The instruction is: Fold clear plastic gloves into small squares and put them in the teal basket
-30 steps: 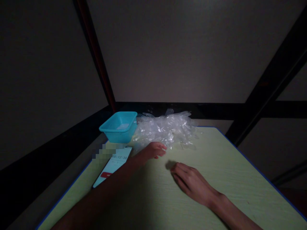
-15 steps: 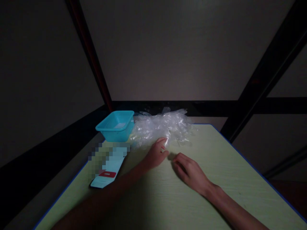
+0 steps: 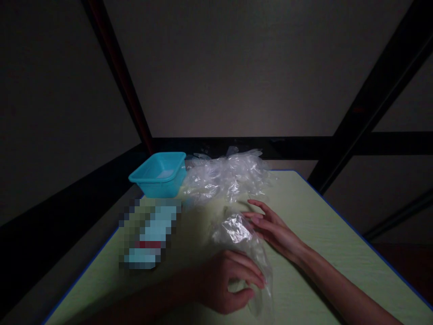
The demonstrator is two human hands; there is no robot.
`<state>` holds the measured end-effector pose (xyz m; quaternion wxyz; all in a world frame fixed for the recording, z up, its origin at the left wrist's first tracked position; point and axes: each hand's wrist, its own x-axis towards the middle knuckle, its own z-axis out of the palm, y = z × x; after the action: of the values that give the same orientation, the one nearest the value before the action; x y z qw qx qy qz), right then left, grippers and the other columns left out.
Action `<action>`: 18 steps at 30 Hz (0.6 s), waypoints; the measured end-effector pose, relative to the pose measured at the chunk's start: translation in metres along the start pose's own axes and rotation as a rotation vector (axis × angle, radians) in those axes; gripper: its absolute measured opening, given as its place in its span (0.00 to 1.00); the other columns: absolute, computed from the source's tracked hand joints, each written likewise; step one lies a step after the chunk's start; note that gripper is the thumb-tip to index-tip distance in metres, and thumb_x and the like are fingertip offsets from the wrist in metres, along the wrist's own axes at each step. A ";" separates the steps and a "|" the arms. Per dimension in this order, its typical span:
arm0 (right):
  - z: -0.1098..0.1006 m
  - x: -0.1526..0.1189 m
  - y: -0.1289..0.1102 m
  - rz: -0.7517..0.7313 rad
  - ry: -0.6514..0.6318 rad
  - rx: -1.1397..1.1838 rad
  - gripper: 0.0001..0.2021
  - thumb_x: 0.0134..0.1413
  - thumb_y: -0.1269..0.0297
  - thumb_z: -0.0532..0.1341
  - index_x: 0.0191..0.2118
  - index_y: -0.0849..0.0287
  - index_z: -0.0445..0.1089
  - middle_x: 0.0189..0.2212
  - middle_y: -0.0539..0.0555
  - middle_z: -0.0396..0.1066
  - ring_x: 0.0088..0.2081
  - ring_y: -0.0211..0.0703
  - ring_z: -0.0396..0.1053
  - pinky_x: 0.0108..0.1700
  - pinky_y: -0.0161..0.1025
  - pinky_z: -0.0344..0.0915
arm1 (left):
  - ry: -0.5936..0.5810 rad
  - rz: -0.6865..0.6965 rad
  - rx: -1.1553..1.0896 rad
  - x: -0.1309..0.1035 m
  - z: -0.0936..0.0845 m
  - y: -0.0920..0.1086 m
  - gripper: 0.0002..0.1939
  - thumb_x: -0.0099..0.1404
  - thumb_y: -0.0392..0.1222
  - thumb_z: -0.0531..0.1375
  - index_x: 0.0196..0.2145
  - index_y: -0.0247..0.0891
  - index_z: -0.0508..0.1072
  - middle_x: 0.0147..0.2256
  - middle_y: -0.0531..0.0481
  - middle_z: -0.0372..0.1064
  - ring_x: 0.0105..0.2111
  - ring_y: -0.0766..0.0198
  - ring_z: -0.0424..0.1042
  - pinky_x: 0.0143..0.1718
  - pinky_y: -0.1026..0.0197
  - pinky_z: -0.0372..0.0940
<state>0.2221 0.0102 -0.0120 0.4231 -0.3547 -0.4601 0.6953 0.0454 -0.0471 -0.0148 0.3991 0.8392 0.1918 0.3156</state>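
Observation:
A clear, crinkled plastic glove is stretched over the near middle of the table. My left hand is closed on its near end, fingers curled and thumb beneath. At the glove's far end is my right hand, its fingers apart and the fingertips at the film's edge. Behind both hands lies a loose pile of clear plastic gloves, with finger-like tips poking up.
A turquoise plastic basin stands at the table's back left, a pale item inside it. Nearer, a partly pixelated light-blue flat object with a red band lies on the table, which has a blue edge. A wall rises behind.
My left hand has drawn back from the pile towards me, bringing one plastic glove with it. My right hand has spread its fingers and moved slightly, meeting the glove's far end.

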 end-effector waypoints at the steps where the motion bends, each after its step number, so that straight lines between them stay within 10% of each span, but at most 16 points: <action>1: 0.000 0.000 0.002 -0.009 -0.020 -0.020 0.27 0.40 0.64 0.66 0.48 0.52 0.57 0.38 0.52 0.72 0.32 0.38 0.71 0.32 0.36 0.65 | -0.011 -0.026 -0.026 -0.001 0.001 0.001 0.15 0.54 0.30 0.55 0.38 0.33 0.77 0.37 0.39 0.75 0.35 0.58 0.75 0.38 0.60 0.68; 6: -0.004 0.003 0.011 -0.030 -0.111 -0.067 0.29 0.35 0.75 0.64 0.47 0.54 0.56 0.29 0.45 0.71 0.26 0.34 0.67 0.28 0.33 0.62 | 0.100 -0.198 0.053 -0.009 -0.005 0.002 0.16 0.55 0.32 0.55 0.40 0.37 0.75 0.27 0.49 0.74 0.23 0.65 0.70 0.32 0.63 0.66; 12: -0.003 0.004 0.008 -0.019 -0.065 -0.054 0.25 0.36 0.75 0.60 0.45 0.56 0.58 0.25 0.45 0.69 0.24 0.33 0.66 0.27 0.32 0.60 | 0.753 -0.339 0.147 -0.003 -0.030 -0.021 0.07 0.57 0.37 0.53 0.31 0.37 0.71 0.33 0.48 0.71 0.31 0.63 0.68 0.31 0.64 0.62; 18: 0.004 0.000 0.004 0.025 -0.076 -0.059 0.26 0.34 0.75 0.58 0.46 0.55 0.61 0.21 0.43 0.64 0.20 0.32 0.60 0.21 0.30 0.53 | 0.711 -0.482 -0.094 0.003 -0.040 -0.042 0.20 0.51 0.43 0.59 0.43 0.39 0.66 0.48 0.45 0.66 0.49 0.56 0.64 0.48 0.57 0.59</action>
<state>0.2179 0.0084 -0.0141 0.3857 -0.3461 -0.4917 0.6998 0.0170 0.0019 -0.0279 0.4081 0.5906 0.4932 0.4913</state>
